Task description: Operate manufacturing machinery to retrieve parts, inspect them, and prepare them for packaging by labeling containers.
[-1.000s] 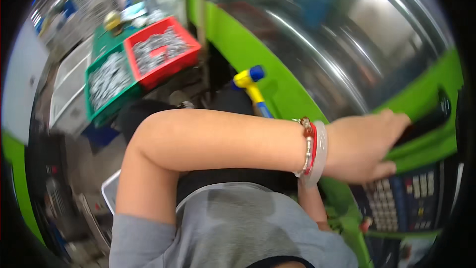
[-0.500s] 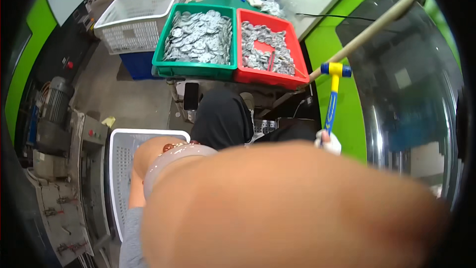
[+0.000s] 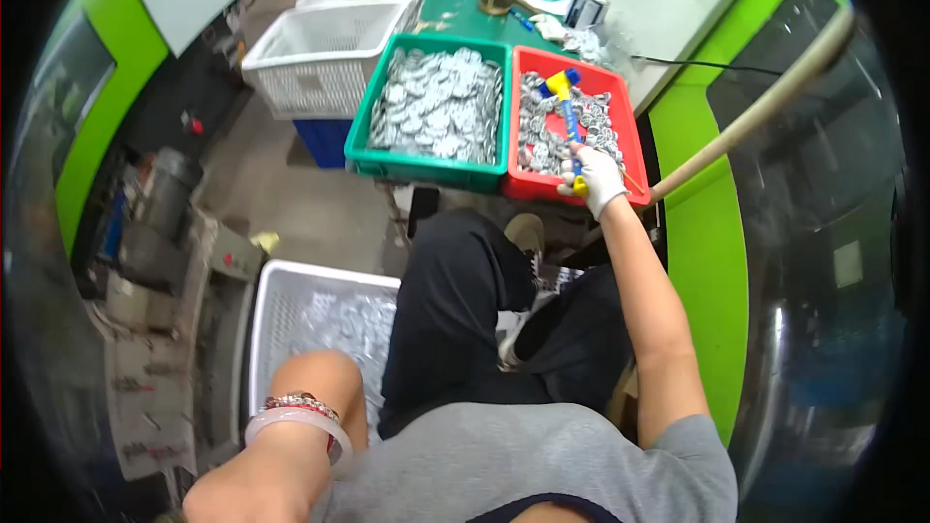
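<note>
My right hand, in a white glove, is closed round the handle of a blue and yellow mallet. The mallet is over the red tray, its head toward the far side. Round silvery metal parts lie around the inside of that tray. Beside it, the green tray is heaped with similar flat metal discs. My left hand is bent back close to me at the lower left, a pale bangle and beads at its wrist; its fingers are hidden.
A white basket with shiny, clear-looking contents stands by my left leg. Two white crates are beyond, left of the green table. A wooden pole slants along the right, near a green panel. Machinery lines the left.
My right hand has carried the mallet forward and left, over the red tray. My left arm, which covered much of the lower view, has drawn back to the lower left.
</note>
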Demonstrator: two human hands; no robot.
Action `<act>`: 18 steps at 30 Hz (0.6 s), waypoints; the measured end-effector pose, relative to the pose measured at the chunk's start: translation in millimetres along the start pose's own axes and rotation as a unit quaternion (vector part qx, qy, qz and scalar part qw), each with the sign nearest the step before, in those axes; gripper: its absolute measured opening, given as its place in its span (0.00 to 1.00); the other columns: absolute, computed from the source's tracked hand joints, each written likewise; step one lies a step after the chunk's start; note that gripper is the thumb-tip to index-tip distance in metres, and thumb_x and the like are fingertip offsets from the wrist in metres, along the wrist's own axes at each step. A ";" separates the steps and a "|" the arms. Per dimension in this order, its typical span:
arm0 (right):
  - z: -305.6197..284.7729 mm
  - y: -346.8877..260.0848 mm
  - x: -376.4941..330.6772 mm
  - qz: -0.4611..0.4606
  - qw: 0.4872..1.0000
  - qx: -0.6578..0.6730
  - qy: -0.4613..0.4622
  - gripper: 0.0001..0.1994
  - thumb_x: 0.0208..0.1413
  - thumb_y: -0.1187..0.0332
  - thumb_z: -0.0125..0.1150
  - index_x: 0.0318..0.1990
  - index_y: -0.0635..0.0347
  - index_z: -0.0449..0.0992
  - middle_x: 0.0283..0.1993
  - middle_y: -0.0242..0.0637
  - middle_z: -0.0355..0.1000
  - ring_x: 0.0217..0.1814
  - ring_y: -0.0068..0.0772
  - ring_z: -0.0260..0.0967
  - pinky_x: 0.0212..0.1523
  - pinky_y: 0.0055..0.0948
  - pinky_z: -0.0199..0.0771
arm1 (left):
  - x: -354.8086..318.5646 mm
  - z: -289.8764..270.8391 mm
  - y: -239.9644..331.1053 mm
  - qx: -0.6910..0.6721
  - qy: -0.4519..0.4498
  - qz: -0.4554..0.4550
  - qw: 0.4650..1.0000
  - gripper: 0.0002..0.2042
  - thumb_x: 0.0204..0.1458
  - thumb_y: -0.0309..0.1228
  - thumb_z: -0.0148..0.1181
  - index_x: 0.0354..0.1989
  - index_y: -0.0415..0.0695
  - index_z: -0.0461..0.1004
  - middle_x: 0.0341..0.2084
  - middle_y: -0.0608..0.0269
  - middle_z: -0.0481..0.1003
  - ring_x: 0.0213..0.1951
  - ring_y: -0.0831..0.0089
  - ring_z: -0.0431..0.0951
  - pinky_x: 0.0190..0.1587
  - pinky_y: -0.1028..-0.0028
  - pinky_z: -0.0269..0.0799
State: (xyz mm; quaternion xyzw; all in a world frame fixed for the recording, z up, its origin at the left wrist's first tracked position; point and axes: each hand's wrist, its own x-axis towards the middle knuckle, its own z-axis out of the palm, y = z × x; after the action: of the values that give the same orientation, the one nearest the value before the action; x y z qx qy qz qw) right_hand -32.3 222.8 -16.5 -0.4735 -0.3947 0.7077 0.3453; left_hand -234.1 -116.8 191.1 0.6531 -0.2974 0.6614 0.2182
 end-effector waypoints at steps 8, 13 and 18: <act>17.5 5.3 9.8 0.088 0.988 0.105 -0.066 0.16 0.63 0.51 0.42 0.36 0.52 0.70 0.28 0.37 0.72 0.26 0.35 0.71 0.23 0.36 0.74 | -69.5 -20.2 -38.3 -0.149 0.107 -0.318 0.930 0.16 0.57 0.36 0.52 0.26 0.34 0.74 0.21 0.52 0.76 0.24 0.60 0.78 0.35 0.64 0.75; -31.2 6.2 -76.8 -0.125 0.974 -0.188 0.013 0.17 0.63 0.56 0.48 0.38 0.62 0.73 0.24 0.37 0.70 0.18 0.25 0.65 0.21 0.24 0.68 | -114.6 -31.0 -90.7 0.169 0.098 -0.509 0.838 0.17 0.59 0.34 0.50 0.25 0.34 0.77 0.19 0.54 0.77 0.24 0.64 0.79 0.32 0.68 0.75; -168.2 162.9 -178.2 -0.168 0.929 -0.166 0.285 0.15 0.63 0.58 0.48 0.38 0.60 0.75 0.19 0.31 0.68 0.17 0.20 0.64 0.22 0.23 0.67 | -157.5 -50.6 -127.7 0.249 0.108 -0.682 0.679 0.14 0.61 0.30 0.48 0.34 0.30 0.75 0.22 0.58 0.76 0.26 0.74 0.75 0.33 0.76 0.71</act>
State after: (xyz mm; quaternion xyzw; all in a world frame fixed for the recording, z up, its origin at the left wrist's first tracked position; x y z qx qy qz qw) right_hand 163.4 34.7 -130.3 -0.6325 -0.4656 0.3984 0.4737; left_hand -176.7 26.1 50.0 0.6294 0.4315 0.4449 0.4688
